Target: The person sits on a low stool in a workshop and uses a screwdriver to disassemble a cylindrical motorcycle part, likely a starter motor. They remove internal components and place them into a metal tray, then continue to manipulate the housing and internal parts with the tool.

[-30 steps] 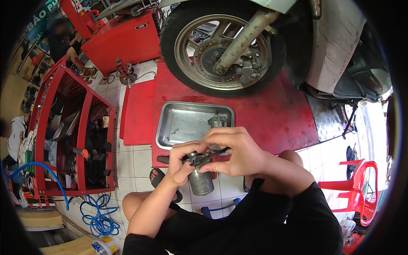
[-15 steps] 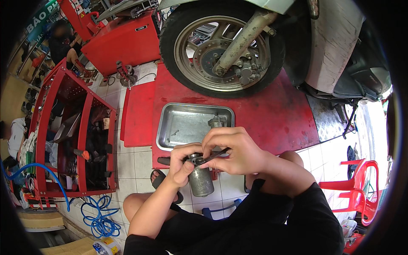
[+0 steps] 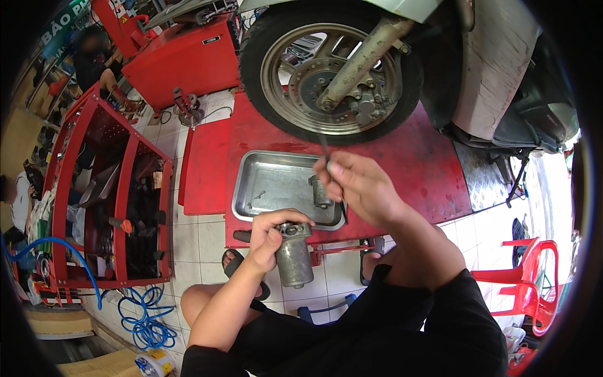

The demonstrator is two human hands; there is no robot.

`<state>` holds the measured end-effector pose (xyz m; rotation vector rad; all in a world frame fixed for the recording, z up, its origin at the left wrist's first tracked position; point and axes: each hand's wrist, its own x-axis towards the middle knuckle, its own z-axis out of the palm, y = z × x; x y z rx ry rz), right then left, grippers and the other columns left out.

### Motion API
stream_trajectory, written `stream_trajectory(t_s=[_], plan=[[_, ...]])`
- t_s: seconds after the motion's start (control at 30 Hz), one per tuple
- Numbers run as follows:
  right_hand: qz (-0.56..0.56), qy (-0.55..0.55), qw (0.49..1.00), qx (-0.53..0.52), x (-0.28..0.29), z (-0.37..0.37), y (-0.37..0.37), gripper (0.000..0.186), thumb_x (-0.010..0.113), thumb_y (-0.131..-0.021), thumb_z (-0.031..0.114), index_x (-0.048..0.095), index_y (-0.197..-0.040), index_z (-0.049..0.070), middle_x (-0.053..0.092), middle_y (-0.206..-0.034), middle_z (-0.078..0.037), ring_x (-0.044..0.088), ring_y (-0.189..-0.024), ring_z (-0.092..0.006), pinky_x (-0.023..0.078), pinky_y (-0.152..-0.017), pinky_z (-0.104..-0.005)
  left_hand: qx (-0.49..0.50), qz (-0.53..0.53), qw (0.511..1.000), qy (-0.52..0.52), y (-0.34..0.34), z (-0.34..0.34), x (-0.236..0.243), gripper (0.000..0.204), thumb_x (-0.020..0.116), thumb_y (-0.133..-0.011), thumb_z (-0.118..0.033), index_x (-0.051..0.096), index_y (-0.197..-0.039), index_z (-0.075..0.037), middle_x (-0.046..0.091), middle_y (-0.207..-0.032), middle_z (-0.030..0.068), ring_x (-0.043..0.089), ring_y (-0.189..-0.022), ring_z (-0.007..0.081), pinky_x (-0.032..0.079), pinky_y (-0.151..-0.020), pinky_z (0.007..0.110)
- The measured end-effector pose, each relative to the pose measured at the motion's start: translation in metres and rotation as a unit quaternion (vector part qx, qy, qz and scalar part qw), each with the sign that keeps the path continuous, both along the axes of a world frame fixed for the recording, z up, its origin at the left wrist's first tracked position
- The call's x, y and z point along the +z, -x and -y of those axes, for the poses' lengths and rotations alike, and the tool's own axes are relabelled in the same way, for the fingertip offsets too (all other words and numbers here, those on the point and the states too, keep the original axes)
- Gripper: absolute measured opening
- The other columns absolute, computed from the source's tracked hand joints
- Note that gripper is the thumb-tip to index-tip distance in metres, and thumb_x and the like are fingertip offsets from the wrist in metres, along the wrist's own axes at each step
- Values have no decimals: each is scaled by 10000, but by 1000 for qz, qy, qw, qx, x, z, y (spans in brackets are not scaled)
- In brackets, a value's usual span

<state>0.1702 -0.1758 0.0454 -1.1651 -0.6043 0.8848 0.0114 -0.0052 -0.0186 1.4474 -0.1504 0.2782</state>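
My left hand (image 3: 267, 242) is closed round the upper end of a dull grey cylindrical motor (image 3: 295, 261), its body pointing down toward my lap. Openings show in the metal top of the motor. Up and to the right, my right hand (image 3: 361, 185) pinches a thin dark tool (image 3: 325, 149), blurred by motion and clear of the motor; its kind is not plain. Beneath that hand lies a steel tray (image 3: 242, 188) with another metal cylinder (image 3: 321, 190) and a few small parts (image 3: 259, 196) in it. A dark rod (image 3: 345, 212) shows at the tray's right edge.
A scooter's front wheel (image 3: 260, 94) stands on the red platform (image 3: 402, 176) beyond the tray. At left are a red tool cart (image 3: 132, 207) and a coiled blue hose (image 3: 149, 320). A red plastic chair (image 3: 534, 283) is at right. Another person (image 3: 94, 63) sits far left.
My right hand has lifted the dark tool off the motor's top and moved up and right, over the tray. My left hand keeps its hold, and the motor's top is now uncovered.
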Motion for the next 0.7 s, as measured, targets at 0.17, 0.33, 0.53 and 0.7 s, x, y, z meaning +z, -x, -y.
stream_trajectory(t_s=[0.17,0.33,0.53,0.7], plan=[[156,76,985,13,-5,6,-22,211,455,-1075,79,560,-1185,-67,687,-1041,-113,665,-907,-178,538,-843,-310,-30,-53,997,42,0,-8,-3,927,421,-934,-773,682,-1079,105,717,-1033,178,671,-912,204,520,-822,314],[154,-65,985,-51,28,18,-4,168,460,-1074,75,526,-1160,-53,682,-1155,-195,714,-1056,-257,585,-872,-332,-32,-74,996,47,1,-10,-10,901,462,-931,-751,681,-1081,110,720,-1014,163,665,-902,190,516,-818,302],[138,-179,974,-29,27,24,13,137,424,-1077,52,489,-1163,-33,673,-1165,-217,701,-1103,-295,586,-920,-367,-53,-89,994,41,0,-4,-14,888,490,-924,-747,686,-1092,102,721,-1002,145,659,-905,176,508,-830,295],[156,-177,972,-18,27,25,13,144,424,-1073,39,509,-1156,-41,679,-1149,-217,700,-1102,-292,582,-920,-374,-53,-89,994,46,-2,-2,-16,859,510,-929,-727,686,-1101,96,723,-1000,142,661,-909,178,506,-825,297]])
